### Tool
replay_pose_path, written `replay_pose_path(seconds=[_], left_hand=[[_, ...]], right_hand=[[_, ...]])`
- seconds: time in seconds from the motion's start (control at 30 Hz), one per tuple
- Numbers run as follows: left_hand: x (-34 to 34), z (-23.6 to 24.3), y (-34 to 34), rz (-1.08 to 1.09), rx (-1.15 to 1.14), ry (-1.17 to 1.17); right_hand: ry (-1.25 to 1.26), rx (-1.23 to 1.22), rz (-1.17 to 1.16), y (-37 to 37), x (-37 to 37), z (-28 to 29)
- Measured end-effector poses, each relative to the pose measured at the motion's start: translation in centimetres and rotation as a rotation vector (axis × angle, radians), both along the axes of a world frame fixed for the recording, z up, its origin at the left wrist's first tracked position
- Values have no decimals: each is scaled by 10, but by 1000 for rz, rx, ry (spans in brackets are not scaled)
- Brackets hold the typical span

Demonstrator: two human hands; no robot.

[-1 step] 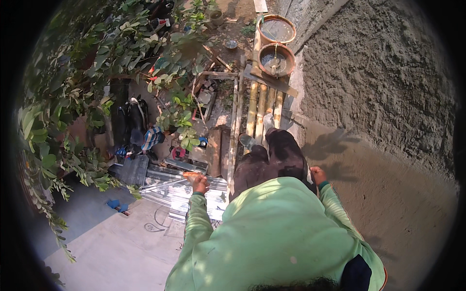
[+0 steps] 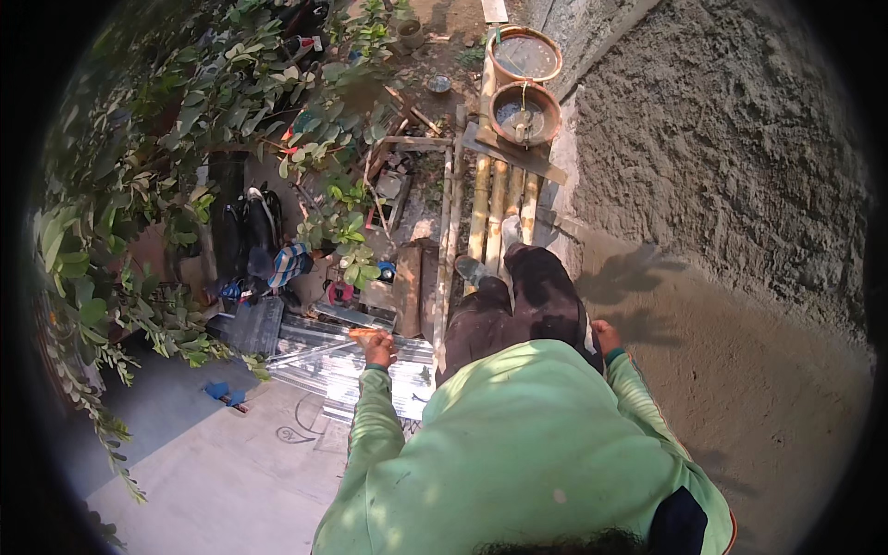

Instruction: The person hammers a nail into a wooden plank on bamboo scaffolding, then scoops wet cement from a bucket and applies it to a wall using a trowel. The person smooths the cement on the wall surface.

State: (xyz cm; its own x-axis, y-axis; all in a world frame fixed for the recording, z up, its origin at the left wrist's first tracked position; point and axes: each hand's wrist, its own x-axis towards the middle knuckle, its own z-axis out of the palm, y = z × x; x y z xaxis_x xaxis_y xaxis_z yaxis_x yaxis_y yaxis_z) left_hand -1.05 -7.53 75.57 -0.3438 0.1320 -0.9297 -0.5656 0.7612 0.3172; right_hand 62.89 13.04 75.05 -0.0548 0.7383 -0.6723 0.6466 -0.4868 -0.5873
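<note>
My left hand (image 2: 380,350) is out to the left of my body, closed around a slim orange-brown piece (image 2: 362,333) that looks wooden; its kind is unclear. By my right thigh, my right hand (image 2: 606,337) has its fingers curled in, and what lies inside them, if anything, is hidden. A thin white strip (image 2: 590,337) shows between that hand and my dark trousers (image 2: 541,301). My feet are on a narrow platform of bamboo poles (image 2: 479,208). Ahead of them, a brown basin (image 2: 546,132) with grey contents and a tool-like thing inside stands near a board.
A second basin (image 2: 527,57) stands farther off. Along the right runs a wall, rough grey plaster (image 2: 712,139) above and smoother brown below. Down to the left lie corrugated metal sheets (image 2: 370,370) and a pale slab (image 2: 240,462). Leafy branches (image 2: 139,194) hang at left.
</note>
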Motion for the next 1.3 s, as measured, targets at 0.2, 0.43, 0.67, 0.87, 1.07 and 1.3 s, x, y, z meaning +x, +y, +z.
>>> replay_pose_path(seconds=[0.2,0.43,0.67,0.87,1.07,1.3], left_hand=[[-7,2,57,-103,28,36],[26,33,154,-342,-54,35],[32,53,241,-493,1,113],[34,48,293,-543,-19,75],[46,27,346,-718,-118,31],[30,-47,437,-998,-144,-50]], right_hand=[[-71,-108,32,-16,-6,2],[138,-296,-334,26,-24,-24],[117,-252,-366,48,-38,-35],[14,-169,-220,51,-48,-28],[51,-276,-442,78,-82,-6],[102,-1,-394,147,-138,58]])
